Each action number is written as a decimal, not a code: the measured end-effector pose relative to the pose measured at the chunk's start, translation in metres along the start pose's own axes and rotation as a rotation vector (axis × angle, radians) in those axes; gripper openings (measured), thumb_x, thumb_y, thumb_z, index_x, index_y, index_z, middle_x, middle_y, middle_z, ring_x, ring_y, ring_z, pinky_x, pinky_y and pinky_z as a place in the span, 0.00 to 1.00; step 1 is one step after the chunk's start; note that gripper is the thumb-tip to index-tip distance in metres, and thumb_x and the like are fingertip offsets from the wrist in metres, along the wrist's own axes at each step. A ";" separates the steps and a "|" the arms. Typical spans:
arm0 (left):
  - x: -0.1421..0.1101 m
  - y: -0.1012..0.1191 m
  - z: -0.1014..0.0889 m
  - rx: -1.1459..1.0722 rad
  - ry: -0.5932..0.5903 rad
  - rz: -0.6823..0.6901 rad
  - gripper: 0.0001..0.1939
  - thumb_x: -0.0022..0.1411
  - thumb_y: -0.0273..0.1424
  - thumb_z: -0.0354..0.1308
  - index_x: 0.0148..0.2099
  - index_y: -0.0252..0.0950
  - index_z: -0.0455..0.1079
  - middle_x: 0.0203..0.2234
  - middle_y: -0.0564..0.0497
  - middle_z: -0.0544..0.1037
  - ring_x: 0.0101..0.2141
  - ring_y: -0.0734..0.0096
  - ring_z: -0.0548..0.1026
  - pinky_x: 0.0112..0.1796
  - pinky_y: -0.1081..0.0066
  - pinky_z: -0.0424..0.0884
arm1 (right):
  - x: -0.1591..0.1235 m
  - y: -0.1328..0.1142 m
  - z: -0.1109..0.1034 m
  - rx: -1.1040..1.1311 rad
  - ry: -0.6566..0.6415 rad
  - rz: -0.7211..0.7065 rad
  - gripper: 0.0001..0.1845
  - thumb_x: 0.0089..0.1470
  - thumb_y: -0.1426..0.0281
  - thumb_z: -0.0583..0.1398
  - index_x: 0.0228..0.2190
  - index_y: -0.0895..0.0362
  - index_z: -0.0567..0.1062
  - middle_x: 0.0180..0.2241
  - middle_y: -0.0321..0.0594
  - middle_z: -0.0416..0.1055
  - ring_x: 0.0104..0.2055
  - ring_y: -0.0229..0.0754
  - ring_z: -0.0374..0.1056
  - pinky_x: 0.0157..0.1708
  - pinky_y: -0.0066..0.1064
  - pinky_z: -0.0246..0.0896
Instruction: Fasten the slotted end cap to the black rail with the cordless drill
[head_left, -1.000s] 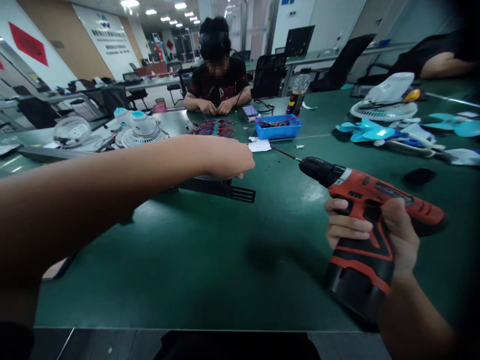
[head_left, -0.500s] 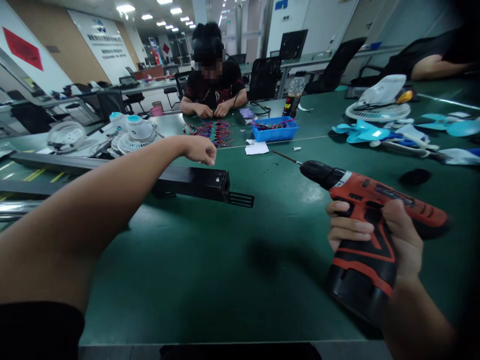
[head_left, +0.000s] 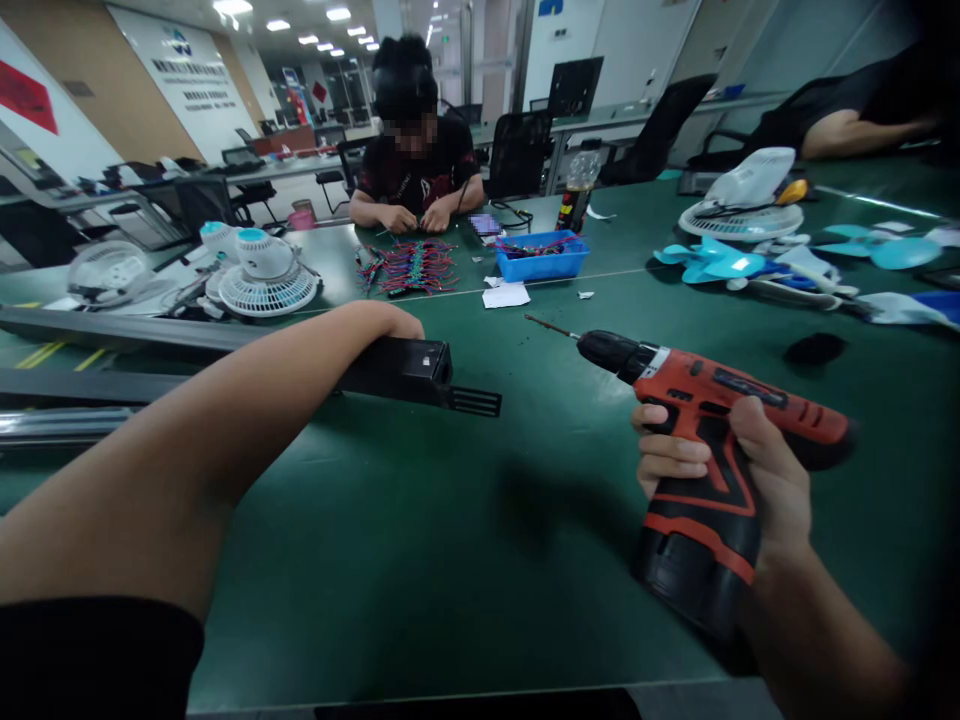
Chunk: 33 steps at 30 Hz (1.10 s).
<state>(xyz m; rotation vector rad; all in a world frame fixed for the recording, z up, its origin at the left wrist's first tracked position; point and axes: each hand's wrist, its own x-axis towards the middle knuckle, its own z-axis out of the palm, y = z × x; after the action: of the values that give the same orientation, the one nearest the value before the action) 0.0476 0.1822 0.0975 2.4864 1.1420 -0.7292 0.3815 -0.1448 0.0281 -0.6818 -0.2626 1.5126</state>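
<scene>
My right hand (head_left: 772, 470) is wrapped round the grip of a red and black cordless drill (head_left: 742, 390). The drill stands clear of the table, and its long thin bit (head_left: 551, 326) points left. My left hand (head_left: 401, 322) reaches across a long black metal beam (head_left: 409, 365) with a square hollow end. Its fingers drop out of sight at the beam's far side, so their grip cannot be seen. A flat slotted piece (head_left: 476, 401) juts from the beam's end towards the right.
Across the green table (head_left: 420, 560) a person (head_left: 416, 170) handles small parts beside red-wired pieces (head_left: 416, 266). A blue bin (head_left: 544, 258), a bottle (head_left: 577, 195), white fan parts (head_left: 266, 270) and light blue fan blades (head_left: 709, 260) lie about. Another person's arm (head_left: 855, 132) is at the right.
My left hand has come down from above the beam to its far side, and its fingers are now hidden. The drill sits slightly further left in view, still in my right hand.
</scene>
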 end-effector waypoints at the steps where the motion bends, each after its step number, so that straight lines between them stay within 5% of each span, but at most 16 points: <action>1: -0.003 0.000 -0.002 0.010 0.018 -0.013 0.20 0.45 0.43 0.74 0.41 0.44 0.95 0.36 0.43 0.94 0.43 0.45 0.87 0.53 0.51 0.82 | 0.001 -0.001 0.000 -0.012 -0.011 0.004 0.40 0.44 0.57 0.93 0.52 0.46 0.83 0.40 0.37 0.82 0.24 0.36 0.67 0.20 0.28 0.85; 5: -0.034 0.008 -0.012 -0.061 0.277 -0.011 0.30 0.65 0.54 0.65 0.56 0.39 0.93 0.51 0.38 0.95 0.52 0.46 0.89 0.60 0.54 0.81 | 0.004 -0.008 -0.003 -0.023 -0.029 0.014 0.39 0.46 0.60 0.92 0.53 0.47 0.83 0.43 0.38 0.82 0.25 0.35 0.69 0.23 0.25 0.85; 8: -0.071 0.025 -0.011 -0.213 0.425 0.149 0.38 0.76 0.62 0.58 0.65 0.37 0.89 0.55 0.38 0.95 0.54 0.48 0.90 0.61 0.55 0.82 | 0.007 -0.011 -0.009 -0.005 -0.031 0.033 0.39 0.47 0.61 0.92 0.54 0.46 0.82 0.43 0.36 0.81 0.26 0.34 0.71 0.26 0.23 0.87; 11: -0.105 0.048 0.002 -0.131 0.429 0.319 0.43 0.73 0.65 0.69 0.75 0.42 0.86 0.70 0.38 0.91 0.67 0.42 0.88 0.70 0.52 0.79 | 0.010 -0.012 -0.014 0.014 -0.032 0.071 0.39 0.47 0.62 0.91 0.54 0.48 0.81 0.44 0.36 0.81 0.27 0.34 0.74 0.28 0.23 0.89; 13: -0.119 0.063 0.019 -0.009 0.496 0.402 0.40 0.73 0.60 0.75 0.76 0.44 0.85 0.75 0.38 0.88 0.73 0.39 0.84 0.76 0.48 0.76 | 0.011 -0.012 -0.015 0.012 -0.038 0.078 0.40 0.48 0.62 0.91 0.54 0.48 0.80 0.45 0.37 0.81 0.27 0.34 0.74 0.28 0.23 0.89; 16: -0.126 0.080 0.051 0.192 0.625 0.448 0.22 0.78 0.44 0.79 0.69 0.47 0.90 0.80 0.37 0.84 0.80 0.35 0.79 0.80 0.41 0.72 | 0.011 -0.011 -0.013 0.003 -0.044 0.070 0.41 0.48 0.62 0.91 0.55 0.47 0.79 0.45 0.35 0.80 0.27 0.33 0.73 0.28 0.22 0.88; 20: -0.123 0.091 0.091 0.384 0.837 0.511 0.07 0.79 0.27 0.76 0.54 0.44 0.92 0.73 0.39 0.91 0.78 0.40 0.83 0.77 0.41 0.75 | 0.010 -0.009 -0.008 0.011 -0.034 0.084 0.40 0.48 0.64 0.91 0.54 0.47 0.79 0.44 0.35 0.80 0.27 0.33 0.73 0.28 0.22 0.88; 26: -0.118 0.100 0.131 0.683 1.199 0.574 0.16 0.85 0.20 0.66 0.45 0.44 0.87 0.57 0.50 0.98 0.66 0.60 0.91 0.73 0.55 0.78 | 0.012 -0.010 -0.009 0.018 -0.037 0.109 0.41 0.47 0.65 0.92 0.54 0.49 0.80 0.43 0.35 0.79 0.28 0.35 0.74 0.28 0.23 0.88; 33: -0.097 0.097 0.167 0.718 1.234 0.547 0.12 0.76 0.21 0.74 0.44 0.46 0.88 0.50 0.52 0.99 0.66 0.63 0.92 0.79 0.57 0.70 | 0.012 -0.004 -0.007 0.025 -0.022 0.055 0.40 0.49 0.66 0.90 0.54 0.45 0.77 0.42 0.32 0.78 0.27 0.34 0.72 0.27 0.21 0.87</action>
<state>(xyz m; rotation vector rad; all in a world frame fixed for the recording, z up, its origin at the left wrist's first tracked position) 0.0152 -0.0174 0.0211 3.7067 0.3078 0.8475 0.3900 -0.1348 0.0221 -0.6571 -0.2426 1.5742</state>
